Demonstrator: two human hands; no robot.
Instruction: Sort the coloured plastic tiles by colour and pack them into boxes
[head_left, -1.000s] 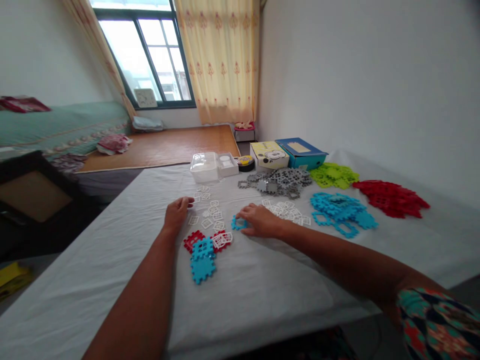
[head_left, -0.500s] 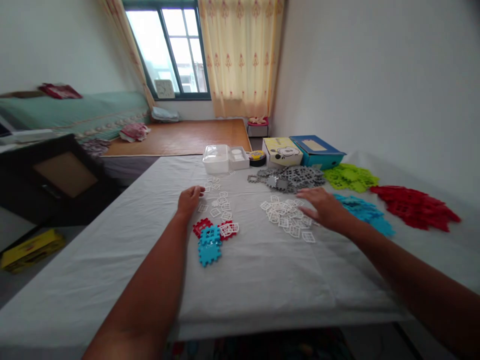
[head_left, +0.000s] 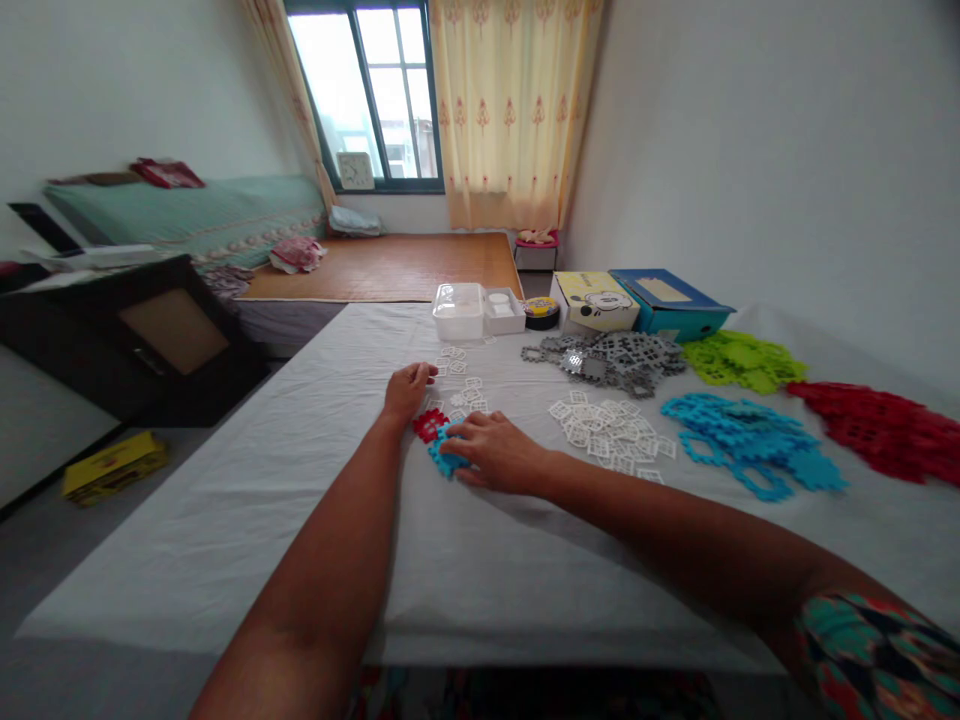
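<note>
My left hand (head_left: 409,390) rests on the white cloth at the left, fingers curled in, beside small white lattice pieces (head_left: 453,362). What its fingertips hold, if anything, is too small to make out. My right hand (head_left: 495,450) lies over the blue toothed plastic pieces (head_left: 444,455), with bent, spread fingers and the thumb apart. It covers part of them. A red toothed piece (head_left: 430,425) lies between the two hands, against the blue ones. More white lattice pieces (head_left: 472,395) are scattered just beyond.
A larger white heap (head_left: 604,430) lies right of my hands, with grey (head_left: 615,358), blue (head_left: 757,440), green (head_left: 742,360) and red (head_left: 885,425) heaps around it. Along the back stand a clear plastic box (head_left: 459,312), a yellow box (head_left: 594,303) and a blue box (head_left: 675,305).
My right hand has moved left from the white heap to the blue pieces. My left hand stays beside the scattered white pieces. The view has shifted somewhat.
</note>
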